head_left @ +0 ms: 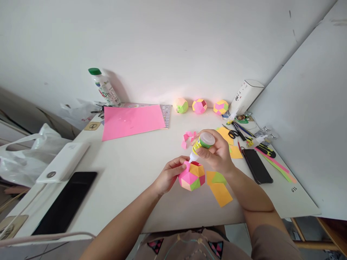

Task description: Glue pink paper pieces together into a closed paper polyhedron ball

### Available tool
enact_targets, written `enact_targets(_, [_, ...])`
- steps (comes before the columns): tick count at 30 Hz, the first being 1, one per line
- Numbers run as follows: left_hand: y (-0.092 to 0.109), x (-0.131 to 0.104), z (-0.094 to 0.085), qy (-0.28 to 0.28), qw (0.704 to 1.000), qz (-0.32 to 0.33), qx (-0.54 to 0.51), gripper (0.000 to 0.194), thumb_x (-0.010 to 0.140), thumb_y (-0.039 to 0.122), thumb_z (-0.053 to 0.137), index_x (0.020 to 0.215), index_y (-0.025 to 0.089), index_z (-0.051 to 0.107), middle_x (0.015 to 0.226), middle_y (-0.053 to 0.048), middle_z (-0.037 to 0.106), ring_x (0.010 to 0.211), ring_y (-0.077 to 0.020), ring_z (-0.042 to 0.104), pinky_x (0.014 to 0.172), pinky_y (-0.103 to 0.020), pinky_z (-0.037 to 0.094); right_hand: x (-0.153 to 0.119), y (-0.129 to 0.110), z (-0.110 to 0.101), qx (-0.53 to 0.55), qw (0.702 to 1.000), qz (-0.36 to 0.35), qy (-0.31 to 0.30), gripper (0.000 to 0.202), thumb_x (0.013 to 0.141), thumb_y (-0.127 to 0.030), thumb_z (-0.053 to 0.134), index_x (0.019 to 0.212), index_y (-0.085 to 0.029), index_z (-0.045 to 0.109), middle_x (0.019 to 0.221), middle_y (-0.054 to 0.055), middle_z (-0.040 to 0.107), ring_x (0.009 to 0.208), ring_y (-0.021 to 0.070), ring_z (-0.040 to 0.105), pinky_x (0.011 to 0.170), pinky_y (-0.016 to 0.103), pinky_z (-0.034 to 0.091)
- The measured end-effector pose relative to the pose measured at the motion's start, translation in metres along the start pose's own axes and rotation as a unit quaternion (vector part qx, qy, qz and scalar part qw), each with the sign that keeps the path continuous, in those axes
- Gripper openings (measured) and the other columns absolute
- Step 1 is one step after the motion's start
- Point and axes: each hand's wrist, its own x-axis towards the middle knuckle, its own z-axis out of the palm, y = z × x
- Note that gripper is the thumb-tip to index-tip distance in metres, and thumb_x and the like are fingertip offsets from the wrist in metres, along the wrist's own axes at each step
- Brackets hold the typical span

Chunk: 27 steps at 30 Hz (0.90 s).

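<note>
A many-sided paper ball (192, 177) in pink, orange, green and peach is gripped at its upper left by my left hand (170, 174). An opening shows at the ball's top. My right hand (218, 151) is closed around a glue bottle (201, 144), tipped nozzle down. The nozzle points at the pink flap beside the opening; I cannot tell whether it touches. Small pink paper pieces (185, 139) lie behind my hands. Orange paper (221, 195) and a green piece (218, 178) lie to the right of the ball.
Three finished-looking paper balls (200, 106) stand along the wall. Pink sheet (132, 121) lies at left, near a green-capped bottle (105, 86). Scissors (232, 134), a phone (257, 166), a yellow-black cutter (265, 150) and paper strips (279, 166) lie at right. A black tablet (66, 202) lies front left.
</note>
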Motion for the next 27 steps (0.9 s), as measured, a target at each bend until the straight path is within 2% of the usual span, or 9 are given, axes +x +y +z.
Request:
enact_targets(7, [-0.0003,-0.0015,-0.0006,-0.011,1.0,0.0,-0.003,0.015,0.079,0.03,0.067,0.075,0.017,0.065,0.082,-0.002,0.058,0.074,-0.0138,0.05,0.067,-0.025,0.037,0.001,0.0039,-0.0004,0.019,1.0,-0.004,-0.009,0.027,0.075,-0.025,0.075,0.096,-0.02,0.058,0.08,0.0,0.058,0.072,0.0131,0.057,0.064,0.027,0.047])
enact_targets(17, [0.0001,-0.0012,0.0001,-0.027,0.999,0.015,-0.008,0.011,0.081,0.028,0.066,0.077,0.018,0.067,0.081,-0.001,0.059,0.074,-0.0137,0.053,0.07,-0.026,0.04,0.0001,0.0075,-0.0002,0.04,0.999,-0.003,-0.022,0.026,0.077,-0.026,0.073,0.097,-0.02,0.058,0.079,0.001,0.059,0.077,0.0166,0.06,0.068,0.031,0.049])
enact_targets(27, [-0.0008,-0.0021,-0.0008,-0.043,0.999,0.022,-0.014,0.009,0.082,0.026,0.065,0.078,0.019,0.068,0.076,0.0,0.06,0.07,-0.0124,0.053,0.072,-0.026,0.042,-0.0001,0.002,-0.0006,-0.007,0.999,-0.025,-0.036,0.026,0.077,-0.027,0.073,0.096,-0.02,0.057,0.081,0.002,0.062,0.075,0.0158,0.06,0.068,0.03,0.049])
